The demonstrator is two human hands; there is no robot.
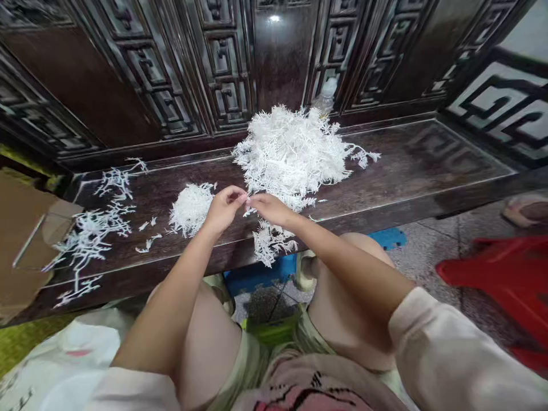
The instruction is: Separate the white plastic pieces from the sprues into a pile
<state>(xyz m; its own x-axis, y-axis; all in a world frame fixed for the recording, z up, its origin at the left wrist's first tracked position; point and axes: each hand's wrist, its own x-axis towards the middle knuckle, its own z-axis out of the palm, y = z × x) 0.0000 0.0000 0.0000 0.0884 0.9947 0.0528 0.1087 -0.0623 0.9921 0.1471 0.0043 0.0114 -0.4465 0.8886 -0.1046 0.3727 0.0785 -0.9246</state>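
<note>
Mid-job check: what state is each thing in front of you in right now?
Left hand, pinching a sprig
Right hand, fingertips closed at the same sprig
Large pile, loose and tangled
Small bundle, dense, apart from the pile
Scattered sprigs, spread out loosely
Carved doors, shut

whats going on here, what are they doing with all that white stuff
A seated person has their left hand and right hand pinched together over a dark wooden bench, at the edge of a large heap of white feathery sprigs. What the fingers hold is too small to tell. A smaller clump sits beside the left hand, with loose sprigs scattered further left.
</note>
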